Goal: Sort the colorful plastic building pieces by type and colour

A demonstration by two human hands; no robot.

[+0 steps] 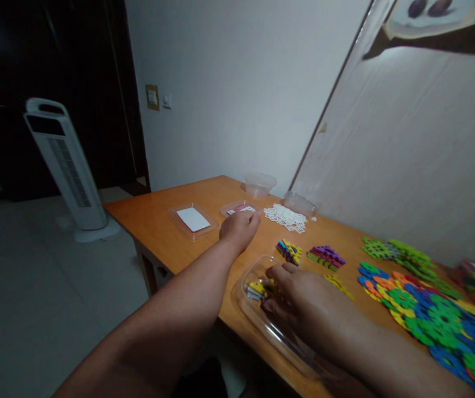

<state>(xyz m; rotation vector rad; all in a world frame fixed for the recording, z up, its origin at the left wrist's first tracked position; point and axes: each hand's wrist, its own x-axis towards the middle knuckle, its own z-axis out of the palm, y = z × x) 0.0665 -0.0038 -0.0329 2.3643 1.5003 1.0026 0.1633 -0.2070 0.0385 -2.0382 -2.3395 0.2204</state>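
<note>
My left hand reaches across the wooden table with fingers curled, at the edge of a small clear lid bearing a red and white card. My right hand lies palm down inside a clear plastic container at the table's front edge, its fingers among small yellow and white interlocking pieces; I cannot tell whether it grips one. Just beyond it lie a small yellow and blue stack and a purple and green stack.
A white lacy assembly lies past the left hand. A clear lid with a white card, a clear bowl and another clear container stand farther back. A large joined sheet of coloured pieces spreads at right. A tower fan stands on the floor.
</note>
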